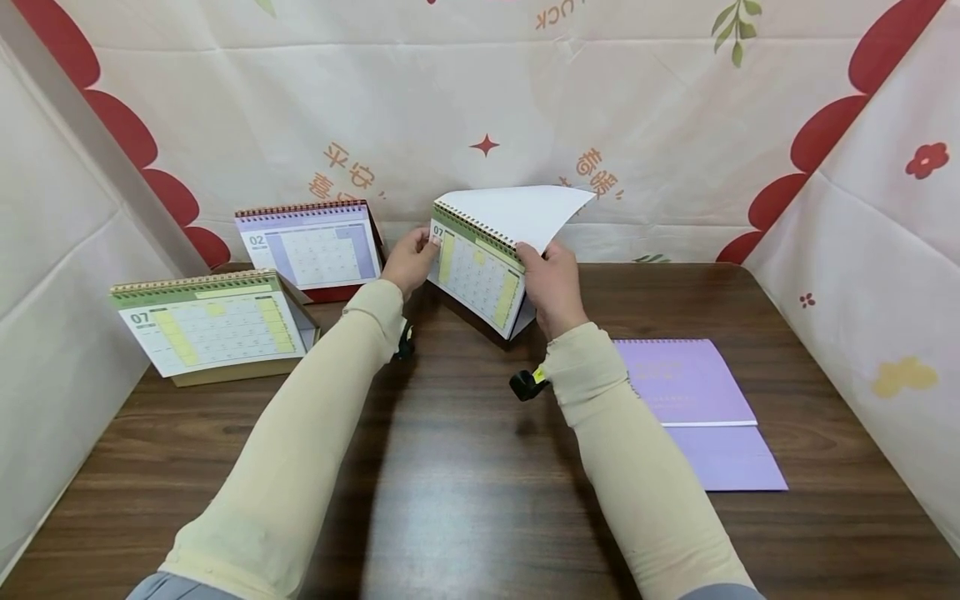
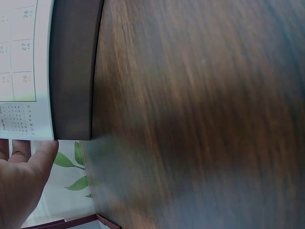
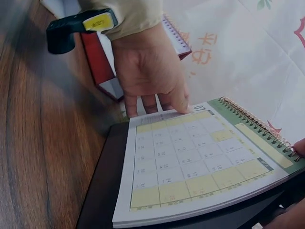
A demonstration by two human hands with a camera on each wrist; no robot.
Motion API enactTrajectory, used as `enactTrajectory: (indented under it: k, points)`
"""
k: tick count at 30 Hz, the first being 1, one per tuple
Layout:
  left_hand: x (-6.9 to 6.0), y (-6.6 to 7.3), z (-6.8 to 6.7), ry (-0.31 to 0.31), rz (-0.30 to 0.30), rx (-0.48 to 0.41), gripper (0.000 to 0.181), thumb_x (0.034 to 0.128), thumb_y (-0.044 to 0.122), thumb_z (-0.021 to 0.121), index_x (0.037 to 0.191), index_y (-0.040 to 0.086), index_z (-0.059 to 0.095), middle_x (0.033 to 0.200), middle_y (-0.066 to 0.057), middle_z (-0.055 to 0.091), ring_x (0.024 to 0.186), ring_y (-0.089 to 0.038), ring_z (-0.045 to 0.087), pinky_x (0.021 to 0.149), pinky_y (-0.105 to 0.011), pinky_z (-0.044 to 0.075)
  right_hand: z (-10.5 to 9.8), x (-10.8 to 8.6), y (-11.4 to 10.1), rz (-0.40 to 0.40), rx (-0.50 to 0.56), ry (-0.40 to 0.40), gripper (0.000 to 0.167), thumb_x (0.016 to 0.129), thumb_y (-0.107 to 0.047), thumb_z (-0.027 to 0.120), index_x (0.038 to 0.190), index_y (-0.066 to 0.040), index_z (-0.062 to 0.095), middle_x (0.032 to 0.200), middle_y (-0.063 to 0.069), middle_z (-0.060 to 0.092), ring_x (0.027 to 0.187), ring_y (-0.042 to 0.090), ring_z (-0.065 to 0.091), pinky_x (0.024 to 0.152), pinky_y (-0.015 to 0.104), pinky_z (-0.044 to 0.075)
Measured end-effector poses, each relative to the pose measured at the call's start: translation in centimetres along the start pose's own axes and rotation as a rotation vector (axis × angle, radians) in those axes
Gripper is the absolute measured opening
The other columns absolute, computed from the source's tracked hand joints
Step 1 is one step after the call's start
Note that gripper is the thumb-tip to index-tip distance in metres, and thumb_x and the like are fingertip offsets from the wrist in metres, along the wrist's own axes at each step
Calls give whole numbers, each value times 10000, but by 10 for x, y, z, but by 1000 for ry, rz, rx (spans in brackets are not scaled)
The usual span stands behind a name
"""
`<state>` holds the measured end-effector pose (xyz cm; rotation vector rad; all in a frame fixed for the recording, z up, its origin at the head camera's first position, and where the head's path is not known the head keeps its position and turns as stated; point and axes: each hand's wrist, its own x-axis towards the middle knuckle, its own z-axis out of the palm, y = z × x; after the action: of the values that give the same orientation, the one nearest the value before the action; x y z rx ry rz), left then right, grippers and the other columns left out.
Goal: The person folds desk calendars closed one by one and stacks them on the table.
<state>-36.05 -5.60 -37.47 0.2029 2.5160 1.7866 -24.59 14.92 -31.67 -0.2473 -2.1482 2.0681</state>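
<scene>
A spiral-bound desk calendar (image 1: 476,271) with a green header, the number 07 and yellow columns stands tilted at the back middle of the table. Its dark base (image 2: 71,71) shows below the pages in the left wrist view. My left hand (image 1: 408,265) pinches the calendar's left edge, thumb in front. At the right end, near the spiral, my right hand (image 1: 555,287) grips the upper corner with the thumb on the front. A white sheet (image 1: 517,208) fans out behind the spiral. In the right wrist view only parts of the right hand's fingers show at the edge.
On the left stand a green 07 calendar (image 1: 217,325) on a tan base and a purple 02 calendar (image 1: 315,250) on a red base. A purple calendar (image 1: 697,383) lies flat on the right, partly behind the right forearm. A printed cloth (image 1: 480,92) hangs behind the wooden table (image 1: 450,500).
</scene>
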Motion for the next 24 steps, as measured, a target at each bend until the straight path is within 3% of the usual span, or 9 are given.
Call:
enactTrajectory:
  k: [16, 24]
  points:
    - [0, 0, -1, -1, -7, -5, 369, 1067, 267, 466, 1375, 76, 533, 1214, -107, 600, 1088, -214, 521, 981, -383, 410, -2, 0, 5, -157, -140, 33, 284, 1018, -224, 564, 1217, -60, 682, 1089, 135, 714, 902, 229, 706, 726, 317, 547]
    - [0, -1, -1, -9, -12, -8, 372, 1068, 270, 465, 1381, 79, 528, 1214, -108, 597, 1085, -214, 516, 979, -375, 403, -2, 1, 9, -221, -207, 88, 293, 999, -252, 592, 1106, -18, 733, 976, 134, 735, 800, 184, 693, 649, 263, 518]
